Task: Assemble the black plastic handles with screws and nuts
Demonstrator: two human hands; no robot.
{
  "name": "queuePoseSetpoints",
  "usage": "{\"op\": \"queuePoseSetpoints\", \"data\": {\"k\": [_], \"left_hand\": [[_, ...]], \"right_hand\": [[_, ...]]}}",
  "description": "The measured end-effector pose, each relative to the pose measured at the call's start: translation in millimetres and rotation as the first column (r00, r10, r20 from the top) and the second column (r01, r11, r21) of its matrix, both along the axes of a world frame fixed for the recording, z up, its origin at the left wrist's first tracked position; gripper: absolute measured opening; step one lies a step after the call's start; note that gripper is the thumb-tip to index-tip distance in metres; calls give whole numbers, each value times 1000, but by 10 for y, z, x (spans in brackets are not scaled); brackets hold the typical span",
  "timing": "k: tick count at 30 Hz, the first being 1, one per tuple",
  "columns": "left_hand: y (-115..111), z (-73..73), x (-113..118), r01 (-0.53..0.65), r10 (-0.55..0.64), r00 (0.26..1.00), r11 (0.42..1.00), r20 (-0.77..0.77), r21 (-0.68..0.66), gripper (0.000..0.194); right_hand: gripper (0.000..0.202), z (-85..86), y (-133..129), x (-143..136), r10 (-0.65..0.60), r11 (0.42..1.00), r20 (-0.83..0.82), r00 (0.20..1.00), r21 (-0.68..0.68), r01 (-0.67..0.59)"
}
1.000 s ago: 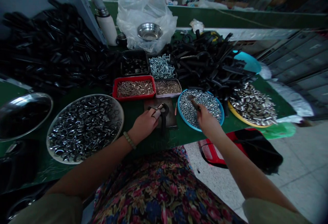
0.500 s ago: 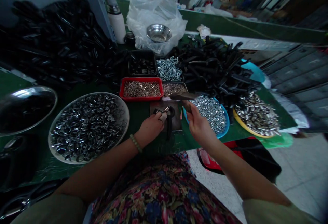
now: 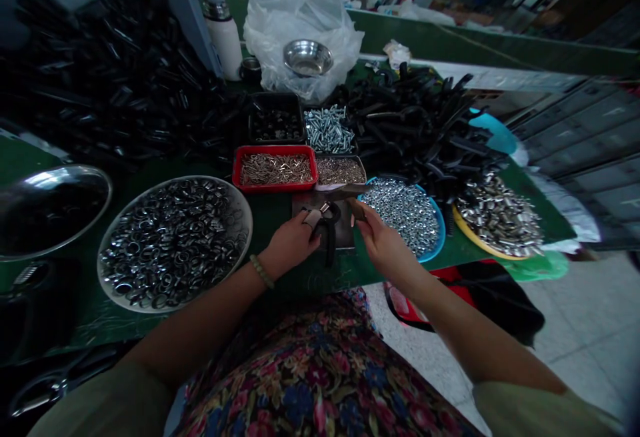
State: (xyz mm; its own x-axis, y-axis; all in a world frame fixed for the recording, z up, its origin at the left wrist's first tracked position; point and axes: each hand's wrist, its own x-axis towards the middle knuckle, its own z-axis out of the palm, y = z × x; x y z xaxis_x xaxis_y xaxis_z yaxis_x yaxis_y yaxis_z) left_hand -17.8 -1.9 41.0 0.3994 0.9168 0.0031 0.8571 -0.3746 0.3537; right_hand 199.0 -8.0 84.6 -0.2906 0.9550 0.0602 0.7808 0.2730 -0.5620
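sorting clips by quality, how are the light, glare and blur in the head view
Head view: dim, the left heap of black parts sinking into shadow; head view: glints on the metal bowl; head view: tool in the right hand smeared, probably by motion; head view: grey cabinets leaning at the right edge, likely lens distortion.

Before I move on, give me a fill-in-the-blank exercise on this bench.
The hammer is in the person's ____ grip.
A beaded bracelet circles the ____ wrist.
The tray of slim coppery pins is ____.
The basin of silver nuts has a ____ rim.

Missing words: right; left; red; blue.
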Motion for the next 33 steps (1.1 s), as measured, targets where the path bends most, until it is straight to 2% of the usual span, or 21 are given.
{"op": "queuePoseSetpoints", "data": {"k": [2,4,6,8,10,12,14,17,25,27,30,33], "left_hand": [[179,150,-87,-114,107,989,991,100,68,37],[508,306,-90,-203,175,971,964,164,174,38],[917,409,37,-135,106,987,958,125,252,33],[1297,431,254,-6,10,1000,975,-15,221,28],[1565,386,472,43,-23,992,987,-126,157,26],[1692,311,621,41,-19,985,992,-171,123,26],[1709,250,678,38,-16,985,991,-174,128,26],[1677,218,655,49,-24,985,988,-170,147,25],[1728,241,625,-13,29,992,991,-122,132,26],[1697,275,593,-25,33,997,991,-66,128,24],[1504,321,497,-41,24,989,993,147,112,24],[1101,280,356,-19,-7,949,997,315,78,22]], "right_hand": [[46,-12,-83,-27,-5,1000,-14,1000,24,6],[45,-45,-126,-62,42,998,38,998,-55,-40],[43,-68,-133,-81,91,990,65,994,-112,-83],[43,-49,-125,-63,52,997,11,999,-56,-51],[44,5,-122,1,-67,997,-69,995,41,70],[46,53,-130,99,-195,976,-110,975,76,204],[49,62,-142,201,-272,959,-102,957,54,279],[51,1,-153,303,-308,950,-97,946,29,312],[45,-136,-110,294,-253,963,-128,959,62,263],[44,-160,-118,292,-253,963,-124,959,58,262],[42,-209,-154,304,-263,963,-142,954,27,269],[42,-260,-195,333,-273,961,-166,947,0,277]]}}
